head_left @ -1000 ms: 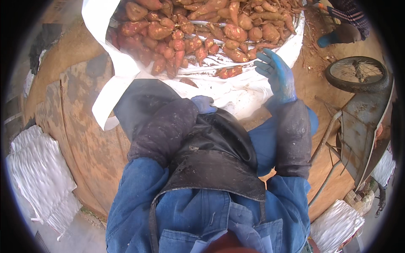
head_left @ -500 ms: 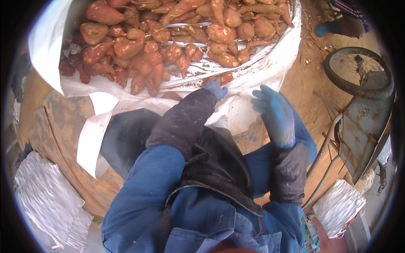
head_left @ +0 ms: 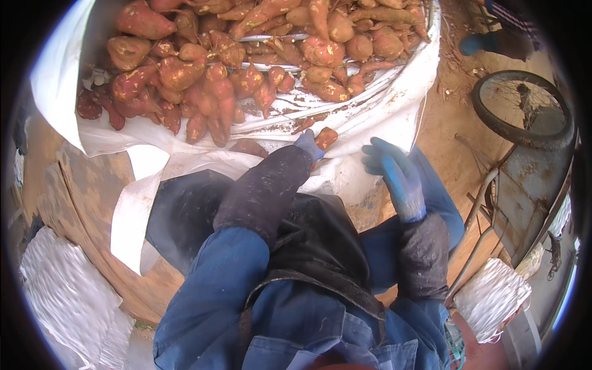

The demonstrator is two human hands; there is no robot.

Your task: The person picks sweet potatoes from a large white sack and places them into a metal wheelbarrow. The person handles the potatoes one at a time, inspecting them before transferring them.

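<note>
A small reddish sweet potato is gripped in my left hand, its orange-brown end sticking out past the gloved fingers. The hand is low over the near fold of a white plastic sheet. My right hand, in a blue-coated glove, is raised just to the right of it, fingers stretched and holding nothing. Beyond both hands lies a large heap of sweet potatoes on the white sheet. Another sweet potato rests partly tucked in the sheet left of my left hand.
A rusty wheelbarrow with a spoked wheel stands at the right. Stacked white woven sacks lie at the lower left, with another white bundle at the lower right. Another person's blue-tipped foot or hand shows at the upper right.
My left hand has closed on the small sweet potato and drawn it slightly nearer, off the sheet. My right hand stays open, a little lower and tilted more to the left.
</note>
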